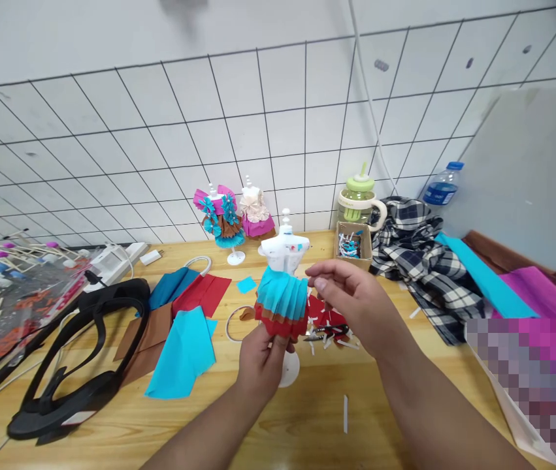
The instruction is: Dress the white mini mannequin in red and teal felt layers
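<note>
A small white dress-form mannequin (pixel 285 249) stands upright in front of me on a round white base (pixel 288 369). Round its waist runs a pleated crepe-paper skirt (pixel 282 297), turquoise over brown over red. My left hand (pixel 264 362) is closed on the lower part of the skirt and the form from below. With fingers curled, my right hand (pixel 349 297) has its thumb and index fingertips at the turquoise layer's upper right edge; the exact contact is partly hidden. Behind my right hand lie scissors (pixel 327 333) among white paper strips and red paper.
Two dressed mannequins (pixel 223 225) stand by the tiled wall. Folded turquoise paper (pixel 184 356), red paper (pixel 204 294) and a black frame-like object (pixel 81 365) lie left. A cardboard box (pixel 363 238), a green-lidded jug (pixel 359 199) and checked cloth (pixel 415 254) sit right.
</note>
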Motion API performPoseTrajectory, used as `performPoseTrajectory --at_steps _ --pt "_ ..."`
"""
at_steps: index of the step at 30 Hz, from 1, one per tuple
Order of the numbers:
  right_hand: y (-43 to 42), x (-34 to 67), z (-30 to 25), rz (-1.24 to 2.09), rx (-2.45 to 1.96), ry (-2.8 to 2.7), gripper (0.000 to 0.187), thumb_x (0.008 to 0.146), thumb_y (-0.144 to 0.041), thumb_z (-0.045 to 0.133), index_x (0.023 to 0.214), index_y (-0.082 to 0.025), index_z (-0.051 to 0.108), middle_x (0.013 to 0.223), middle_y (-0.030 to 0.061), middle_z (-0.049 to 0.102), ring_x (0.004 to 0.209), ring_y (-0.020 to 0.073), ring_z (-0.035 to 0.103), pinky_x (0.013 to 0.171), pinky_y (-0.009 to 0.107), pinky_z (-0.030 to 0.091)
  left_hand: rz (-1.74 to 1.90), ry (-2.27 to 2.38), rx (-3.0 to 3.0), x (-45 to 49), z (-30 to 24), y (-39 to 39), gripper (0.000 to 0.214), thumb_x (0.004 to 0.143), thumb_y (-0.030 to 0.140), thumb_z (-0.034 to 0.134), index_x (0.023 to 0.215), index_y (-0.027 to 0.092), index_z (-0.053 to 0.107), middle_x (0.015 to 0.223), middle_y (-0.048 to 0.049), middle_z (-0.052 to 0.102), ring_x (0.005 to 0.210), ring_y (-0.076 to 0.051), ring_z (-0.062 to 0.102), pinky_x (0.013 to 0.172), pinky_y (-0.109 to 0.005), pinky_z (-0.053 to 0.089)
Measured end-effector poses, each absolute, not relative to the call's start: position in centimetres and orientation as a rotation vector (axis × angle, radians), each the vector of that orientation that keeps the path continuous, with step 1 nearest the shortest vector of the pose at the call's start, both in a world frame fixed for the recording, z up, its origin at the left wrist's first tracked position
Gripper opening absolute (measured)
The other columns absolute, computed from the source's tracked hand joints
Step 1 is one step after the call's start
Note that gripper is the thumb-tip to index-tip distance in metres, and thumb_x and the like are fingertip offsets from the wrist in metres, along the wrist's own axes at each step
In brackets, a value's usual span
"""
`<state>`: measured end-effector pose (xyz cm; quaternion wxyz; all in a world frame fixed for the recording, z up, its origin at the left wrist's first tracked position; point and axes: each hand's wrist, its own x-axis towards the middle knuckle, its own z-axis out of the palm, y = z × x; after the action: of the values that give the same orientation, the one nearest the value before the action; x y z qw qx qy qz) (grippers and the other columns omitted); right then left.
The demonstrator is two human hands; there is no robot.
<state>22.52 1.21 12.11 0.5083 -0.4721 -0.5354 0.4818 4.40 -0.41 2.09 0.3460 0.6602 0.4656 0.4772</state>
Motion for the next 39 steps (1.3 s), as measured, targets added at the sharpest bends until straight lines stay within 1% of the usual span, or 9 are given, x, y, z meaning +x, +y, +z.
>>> performPoseTrajectory --at_steps 6,11,15,21,25,30,34,36,39 --pt "0.7 22.1 12.6 1.201 -1.097 -1.342 0.013 0.078 -0.033 0.065 0.081 -0.021 0.066 0.072 0.0007 0.065 0.067 0.0149 0.060 0.055 0.025 0.048 1.235 1.220 1.832 4.4 2.7 -0.6 0.036 0.093 0.040 0.046 0.074 0.015 0.064 0.064 -0.0048 0.068 0.057 -0.015 0.062 0.055 -0.023 0.046" --pt "0.7 22.1 12.6 1.271 -1.098 -1.337 0.015 0.074 -0.033 0.069 0.081 -0.019 0.067 0.071 0.0005 0.065 0.061 0.0129 0.058 0.051 0.023 0.044 1.247 1.216 1.822 4.1 2.2 -0.5 0.036 0.093 0.040 0.045 0.075 0.015 0.063 0.065 -0.0047 0.066 0.059 -0.015 0.062 0.057 -0.024 0.046" --pt "0.7 22.1 12.5 1.311 -1.077 -1.324 0.017 0.075 -0.035 0.068 0.082 -0.020 0.067 0.071 0.0003 0.065 0.060 0.0128 0.057 0.050 0.023 0.043 1.240 1.205 1.856 3.9 2.1 -0.4 0.034 0.094 0.036 0.044 0.074 0.016 0.063 0.067 -0.0043 0.067 0.060 -0.014 0.061 0.058 -0.024 0.046" --pt "0.5 22.1 12.9 1.263 -1.084 -1.278 0.011 0.075 -0.030 0.066 0.076 -0.020 0.063 0.058 -0.0033 0.056 0.050 0.0099 0.049 0.043 0.021 0.038 1.216 1.156 1.964 4.0 2.6 -0.4 0.033 0.094 0.032 0.043 0.072 0.016 0.062 0.067 -0.0043 0.067 0.063 -0.015 0.061 0.059 -0.024 0.046" --pt "0.4 22.3 13.2 1.206 -1.062 -1.267 0.009 0.075 -0.029 0.066 0.076 -0.020 0.063 0.060 -0.0029 0.055 0.053 0.0099 0.049 0.045 0.021 0.040 1.190 1.093 1.980 4.0 2.2 -0.5 0.034 0.094 0.032 0.040 0.075 0.017 0.064 0.073 -0.0062 0.069 0.066 -0.017 0.062 0.062 -0.026 0.048" --pt "0.3 22.2 13.0 1.311 -0.989 -1.274 0.009 0.077 -0.028 0.066 0.078 -0.019 0.063 0.064 -0.0022 0.058 0.056 0.0103 0.053 0.048 0.021 0.043 1.167 1.061 1.951 3.8 1.6 -0.6 0.036 0.096 0.033 0.037 0.081 0.018 0.066 0.082 -0.0083 0.071 0.072 -0.018 0.064 0.066 -0.028 0.049" --pt "0.1 21.6 12.8 1.409 -0.912 -1.231 0.011 0.077 -0.029 0.066 0.078 -0.019 0.061 0.062 -0.0030 0.057 0.054 0.0107 0.054 0.049 0.023 0.047 1.203 0.990 1.964 3.9 1.8 -0.6 0.037 0.096 0.038 0.035 0.092 0.019 0.066 0.087 -0.0090 0.071 0.072 -0.018 0.064 0.061 -0.027 0.049" --pt "-0.2 21.4 13.0 1.405 -0.898 -1.234 0.011 0.077 -0.028 0.066 0.078 -0.019 0.061 0.062 -0.0030 0.057 0.054 0.0108 0.055 0.050 0.023 0.047 1.223 0.984 1.971 3.9 2.0 -0.6 0.038 0.096 0.041 0.035 0.094 0.019 0.066 0.088 -0.0095 0.070 0.071 -0.019 0.063 0.059 -0.027 0.048" --pt "-0.6 21.3 13.5 1.378 -0.906 -1.262 0.008 0.078 -0.025 0.065 0.077 -0.019 0.060 0.058 -0.0042 0.055 0.052 0.0095 0.054 0.048 0.021 0.044 1.246 1.000 1.964 4.0 2.0 -0.5 0.037 0.095 0.041 0.038 0.095 0.018 0.067 0.086 -0.0099 0.070 0.074 -0.021 0.064 0.062 -0.029 0.050"
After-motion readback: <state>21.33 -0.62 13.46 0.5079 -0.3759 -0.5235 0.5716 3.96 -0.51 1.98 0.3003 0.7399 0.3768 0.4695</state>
